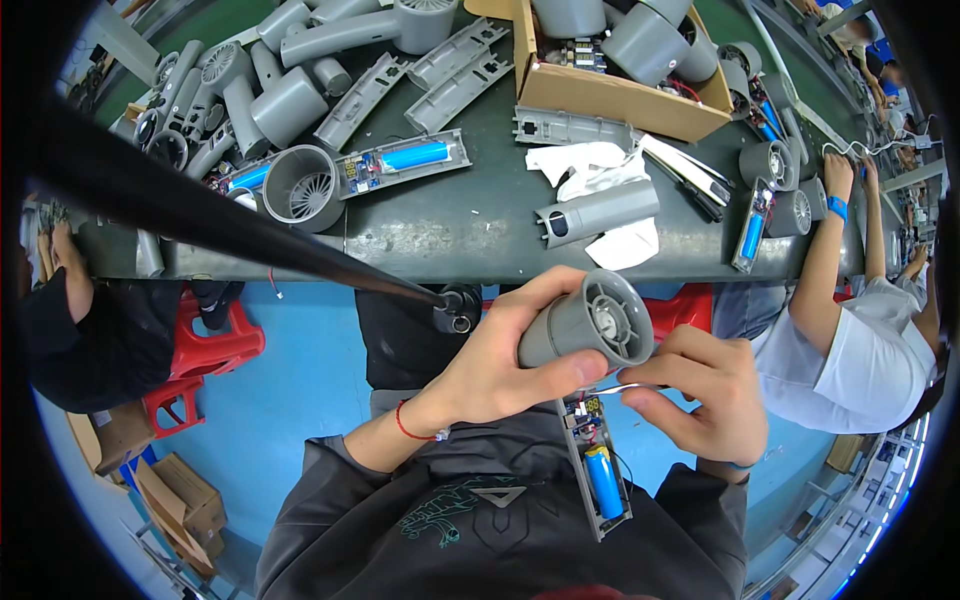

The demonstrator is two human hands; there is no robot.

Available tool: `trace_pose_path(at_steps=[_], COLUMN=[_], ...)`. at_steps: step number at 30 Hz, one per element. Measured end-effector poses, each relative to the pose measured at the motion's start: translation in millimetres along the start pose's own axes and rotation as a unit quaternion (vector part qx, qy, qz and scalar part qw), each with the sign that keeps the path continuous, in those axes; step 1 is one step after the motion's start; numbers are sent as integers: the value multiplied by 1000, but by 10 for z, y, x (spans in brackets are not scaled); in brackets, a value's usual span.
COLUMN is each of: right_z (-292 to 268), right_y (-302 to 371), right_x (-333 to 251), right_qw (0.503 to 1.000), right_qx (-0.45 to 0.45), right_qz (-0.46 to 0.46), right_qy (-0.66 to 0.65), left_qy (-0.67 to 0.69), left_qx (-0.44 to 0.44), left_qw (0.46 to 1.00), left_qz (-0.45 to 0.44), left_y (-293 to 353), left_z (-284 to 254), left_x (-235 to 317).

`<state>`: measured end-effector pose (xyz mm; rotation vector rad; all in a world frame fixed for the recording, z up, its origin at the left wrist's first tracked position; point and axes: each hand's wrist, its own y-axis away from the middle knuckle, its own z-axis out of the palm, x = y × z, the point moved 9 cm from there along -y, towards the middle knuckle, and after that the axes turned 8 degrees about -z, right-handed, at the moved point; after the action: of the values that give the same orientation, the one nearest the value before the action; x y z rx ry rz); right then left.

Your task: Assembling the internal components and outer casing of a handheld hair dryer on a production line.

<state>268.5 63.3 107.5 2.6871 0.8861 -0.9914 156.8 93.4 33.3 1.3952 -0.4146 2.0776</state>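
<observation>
My left hand [500, 365] is wrapped around a grey cylindrical fan housing [560, 335], its round open end with a hub and vanes facing up and right. A grey handle half [607, 525] hangs below the housing in front of my jacket. It carries a circuit board [584, 412] with a small display and a blue battery cell [603, 482]. Close to the housing's lower rim, my right hand [705, 395] pinches a thin silvery piece [640, 387], perhaps tweezers or a wire; its exact kind is unclear. How the handle joins the housing is hidden behind my left fingers.
On the dark bench lie a grey handle shell [600, 213] on white cloth [628, 245], a black-and-white tool [690, 175], a cardboard box [630, 95] of housings and several grey parts [290, 105]. Co-workers sit left and right; a black pole [250, 215] crosses the view.
</observation>
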Motion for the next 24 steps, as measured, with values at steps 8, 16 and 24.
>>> trace_pose_path(at_steps=[8,16,24], right_z=[54,234,214], right_y=[-54,28,74], right_x=[16,199,130], right_qw=[999,956,952], right_qx=[-19,28,37], right_qz=[22,113,22], right_qy=[-31,-270,-304], left_qy=[7,-5,4], left_qx=[-4,6,-18], left_qw=[1000,1000,999], left_qz=[-4,12,29], left_y=[-8,-12,2], left_z=[22,-7,54], left_x=[-5,-49,-9])
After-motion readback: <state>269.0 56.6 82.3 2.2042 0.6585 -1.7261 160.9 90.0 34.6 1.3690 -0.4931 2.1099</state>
